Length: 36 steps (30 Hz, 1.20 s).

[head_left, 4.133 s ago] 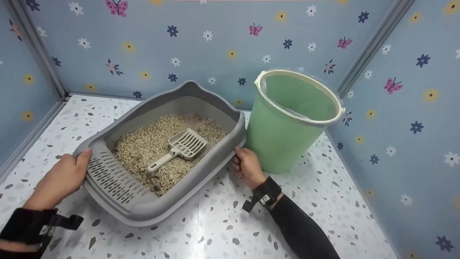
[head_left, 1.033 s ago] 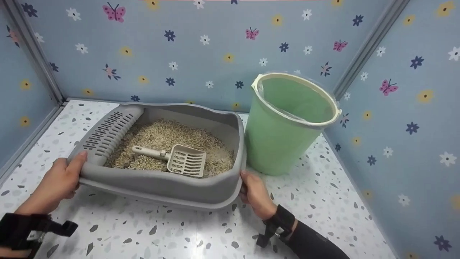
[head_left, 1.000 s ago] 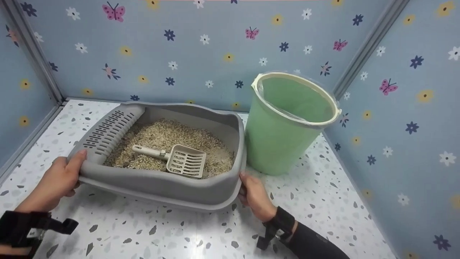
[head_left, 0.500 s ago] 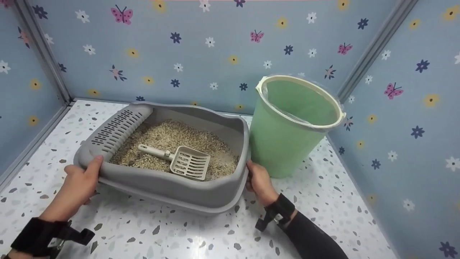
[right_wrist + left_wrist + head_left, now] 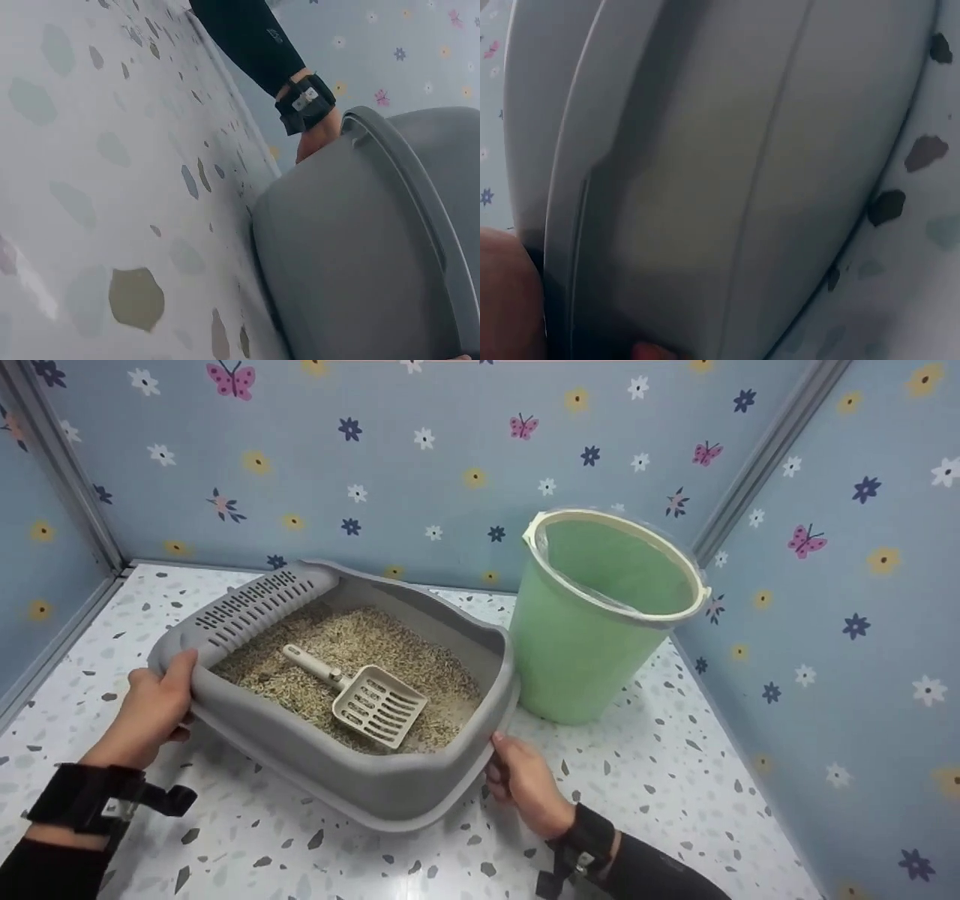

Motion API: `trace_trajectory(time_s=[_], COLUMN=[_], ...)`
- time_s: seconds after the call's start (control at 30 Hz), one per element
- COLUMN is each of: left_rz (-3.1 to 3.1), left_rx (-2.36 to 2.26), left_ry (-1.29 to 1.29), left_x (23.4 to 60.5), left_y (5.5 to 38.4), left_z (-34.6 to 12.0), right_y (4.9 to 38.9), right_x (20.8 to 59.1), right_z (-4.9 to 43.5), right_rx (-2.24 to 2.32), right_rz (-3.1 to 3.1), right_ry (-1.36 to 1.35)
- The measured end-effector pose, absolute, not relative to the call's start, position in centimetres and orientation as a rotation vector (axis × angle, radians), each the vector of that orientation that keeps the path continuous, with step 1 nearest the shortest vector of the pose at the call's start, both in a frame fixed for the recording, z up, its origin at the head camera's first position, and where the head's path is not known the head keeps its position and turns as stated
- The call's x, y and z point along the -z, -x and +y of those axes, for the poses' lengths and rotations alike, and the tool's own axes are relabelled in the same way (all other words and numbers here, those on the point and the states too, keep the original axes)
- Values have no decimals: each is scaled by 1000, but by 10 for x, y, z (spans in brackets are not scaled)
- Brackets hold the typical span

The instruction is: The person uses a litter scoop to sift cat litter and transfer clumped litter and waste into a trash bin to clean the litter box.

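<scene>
A grey cat litter box (image 5: 322, 769) with a perforated step (image 5: 255, 607) at its far left sits at an angle on the speckled surface. Tan pellet litter (image 5: 390, 634) covers its floor, and a beige slotted litter scoop (image 5: 341, 684) lies on top, handle toward the back left. My left hand (image 5: 154, 705) grips the left corner, thumb over the rim and fingers underneath. At the right near corner, my right hand (image 5: 529, 791) holds the box under its outer lip with fingers curled. The left wrist view shows mostly the box's outer wall (image 5: 690, 195), with fingers partly hidden.
A green trash bin (image 5: 577, 675) with a cream ring and clear liner stands right beside the box at the back right. Flower-patterned panels (image 5: 420, 457) close off the back and both sides. White speckled surface (image 5: 360, 862) lies in front of the box.
The litter box has turned clockwise, its step swinging from the near left to the far left. My right hand has come nearer with its corner. Both hands keep hold.
</scene>
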<state>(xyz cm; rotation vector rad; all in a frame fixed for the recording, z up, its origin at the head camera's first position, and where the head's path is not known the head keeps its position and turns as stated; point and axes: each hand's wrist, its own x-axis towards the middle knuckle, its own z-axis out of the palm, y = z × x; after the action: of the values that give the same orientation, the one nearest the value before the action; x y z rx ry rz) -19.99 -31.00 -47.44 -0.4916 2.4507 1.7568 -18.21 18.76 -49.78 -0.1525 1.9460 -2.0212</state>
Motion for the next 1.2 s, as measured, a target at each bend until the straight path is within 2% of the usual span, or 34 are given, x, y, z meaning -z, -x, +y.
trace_trajectory(time_s=[0.2, 0.37, 0.6, 0.83, 0.93, 1.2], left_rz=[2427, 2434, 2438, 2367, 2358, 2411], left_rx=[-1677, -1719, -1775, -1737, -1712, -1652], left_ry=[441, 472, 527, 423, 374, 348], left_x=[466, 468, 476, 467, 463, 455], left_y=[179, 178, 203, 221, 210, 168], left_z=[-284, -268, -278, -289, -281, -243], right_y=[214, 234, 210, 180, 184, 224], right_x=[496, 498, 500, 498, 498, 496], right_z=[196, 198, 191, 186, 193, 201], right_rx=[2087, 2175, 2139, 2088, 2034, 2038], right_rz=[1984, 1974, 2005, 1966, 2029, 2178], right_ry=[42, 13, 124, 83, 75, 65])
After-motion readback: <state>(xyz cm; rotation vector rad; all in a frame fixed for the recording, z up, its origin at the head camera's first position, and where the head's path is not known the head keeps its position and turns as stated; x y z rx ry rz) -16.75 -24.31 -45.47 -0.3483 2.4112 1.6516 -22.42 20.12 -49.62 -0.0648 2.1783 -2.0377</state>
